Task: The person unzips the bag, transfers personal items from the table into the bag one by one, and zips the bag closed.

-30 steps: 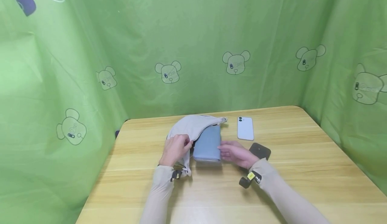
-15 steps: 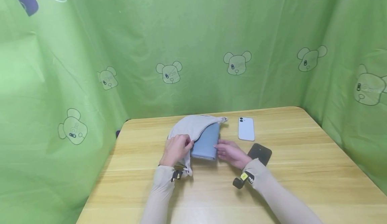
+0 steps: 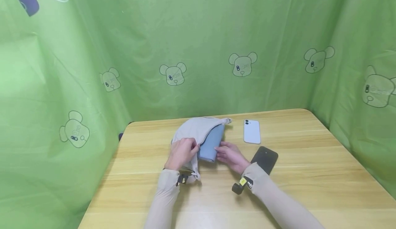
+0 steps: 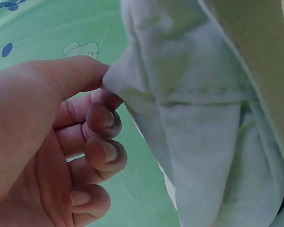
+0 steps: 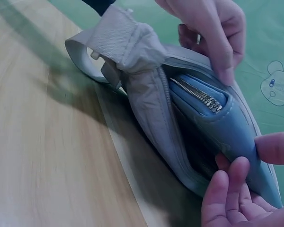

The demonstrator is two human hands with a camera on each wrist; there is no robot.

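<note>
A pale grey fabric bag [image 3: 193, 129] with a zipped opening lies towards the back of the table. My left hand [image 3: 182, 151] pinches the rim of that opening between thumb and forefinger; in the left wrist view a fold of cloth is caught there. Partway inside the bag sits a blue zip wallet [image 5: 236, 127], its metal zip [image 5: 199, 92] showing at one end. My right hand [image 3: 231, 157] grips the wallet's outer edge, thumb on one face and fingers on the other. The wallet's far part is hidden by the bag.
A white phone [image 3: 252, 132] lies right of the bag. Nearer, a dark flat rectangular thing [image 3: 266, 158] is partly covered by my right forearm. The wooden table [image 3: 309, 174] meets green curtains [image 3: 204, 84] at its back and sides.
My right hand has moved left, and the blue wallet has slid further into the bag, with less of it showing. The left hand keeps hold of the bag's rim.
</note>
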